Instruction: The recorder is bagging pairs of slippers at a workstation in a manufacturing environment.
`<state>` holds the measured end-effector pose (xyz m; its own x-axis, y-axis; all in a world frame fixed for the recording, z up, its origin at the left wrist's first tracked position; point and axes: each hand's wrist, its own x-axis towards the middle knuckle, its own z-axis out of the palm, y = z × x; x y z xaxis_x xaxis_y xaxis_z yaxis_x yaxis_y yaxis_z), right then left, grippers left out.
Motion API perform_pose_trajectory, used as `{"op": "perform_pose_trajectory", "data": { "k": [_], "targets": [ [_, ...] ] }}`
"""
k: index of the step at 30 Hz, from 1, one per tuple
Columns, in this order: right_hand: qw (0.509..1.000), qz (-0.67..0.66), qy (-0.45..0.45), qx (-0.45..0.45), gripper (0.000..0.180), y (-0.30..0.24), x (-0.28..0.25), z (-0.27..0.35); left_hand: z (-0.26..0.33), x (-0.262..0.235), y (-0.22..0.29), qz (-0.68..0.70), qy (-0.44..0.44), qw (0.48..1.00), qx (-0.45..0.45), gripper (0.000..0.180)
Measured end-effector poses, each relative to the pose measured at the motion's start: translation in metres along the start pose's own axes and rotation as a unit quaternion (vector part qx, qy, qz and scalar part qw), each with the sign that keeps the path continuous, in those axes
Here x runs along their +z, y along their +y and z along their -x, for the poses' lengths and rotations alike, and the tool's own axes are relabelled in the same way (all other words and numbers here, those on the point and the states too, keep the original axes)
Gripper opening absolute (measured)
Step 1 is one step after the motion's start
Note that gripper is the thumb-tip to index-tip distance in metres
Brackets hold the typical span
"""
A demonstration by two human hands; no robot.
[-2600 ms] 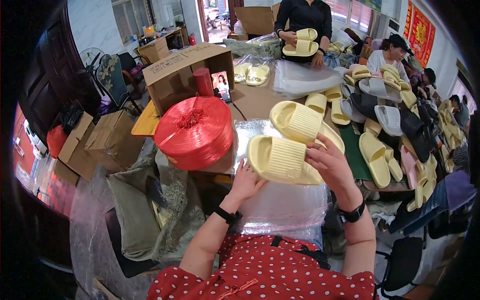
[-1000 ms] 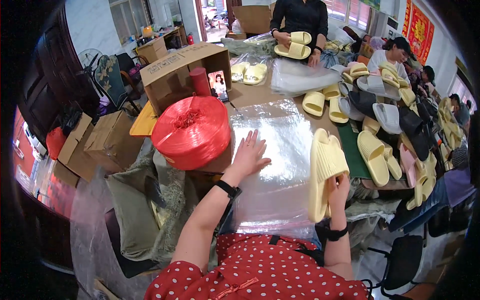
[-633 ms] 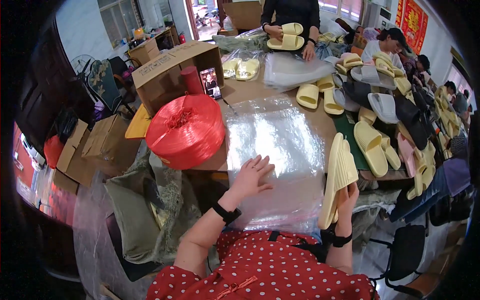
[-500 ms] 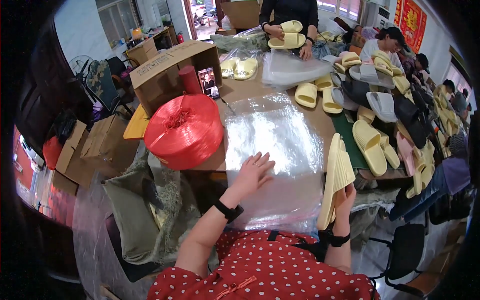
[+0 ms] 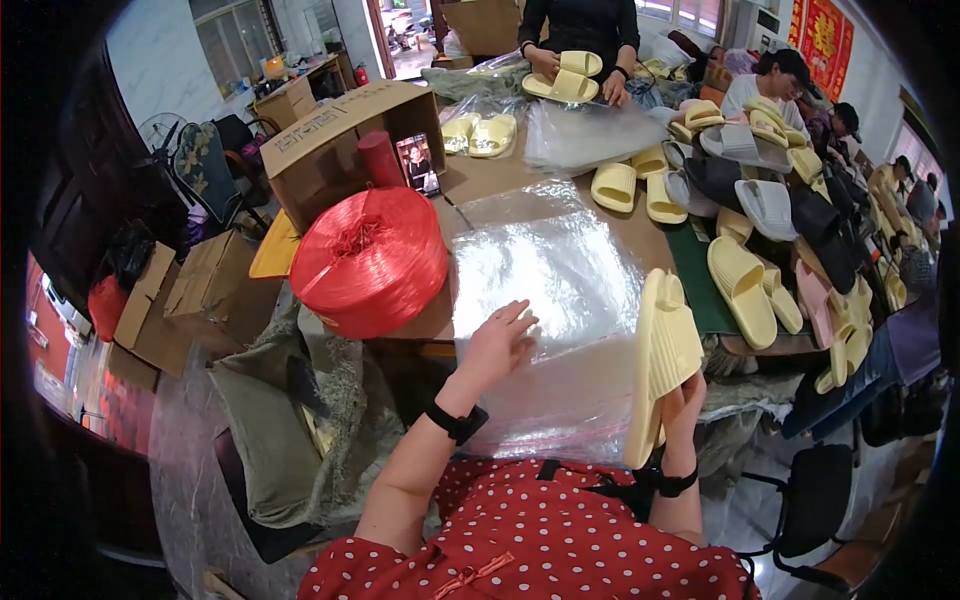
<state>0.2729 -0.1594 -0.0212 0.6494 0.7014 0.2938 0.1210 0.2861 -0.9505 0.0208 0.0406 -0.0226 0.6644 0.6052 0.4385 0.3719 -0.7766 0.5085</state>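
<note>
A stack of clear plastic bags (image 5: 540,405) lies on the table in front of me. My left hand (image 5: 497,350) rests on the top bag, fingers stretched out and slightly bent, palm down. The upper bag shows a slanting lower edge beside that hand. At the right edge of the stack, my right hand (image 5: 683,405) grips a pair of pale yellow slippers (image 5: 665,350), held on edge with the toes pointing away from me. My right fingers are partly hidden behind the slippers.
Left of the bags sits a big roll of red plastic twine (image 5: 368,262), with a phone (image 5: 418,165) and a cardboard box (image 5: 345,130) behind it. Loose slippers (image 5: 742,290) crowd the right side. Across the table, a co-worker's hands (image 5: 545,65) hold yellow slippers near more bags.
The top bag has shifted under my left hand, baring a slanting edge. My left hand has moved slightly and its fingers are more bent. The slippers in my right hand have tipped a little left.
</note>
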Motion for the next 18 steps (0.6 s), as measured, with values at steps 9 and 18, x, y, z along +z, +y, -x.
{"op": "perform_pose_trajectory", "data": {
  "k": [9, 18],
  "targets": [
    [0.922, 0.280, -0.266, -0.031, 0.029, -0.050, 0.037, 0.023, -0.017, -0.013, 0.020, 0.038, 0.118, 0.991, -0.058, 0.014],
    [0.874, 0.417, -0.213, -0.129, 0.017, -0.040, 0.066, 0.014, -0.012, -0.029, 0.065, 0.013, 0.098, 0.993, 0.064, 0.017]
  ]
}}
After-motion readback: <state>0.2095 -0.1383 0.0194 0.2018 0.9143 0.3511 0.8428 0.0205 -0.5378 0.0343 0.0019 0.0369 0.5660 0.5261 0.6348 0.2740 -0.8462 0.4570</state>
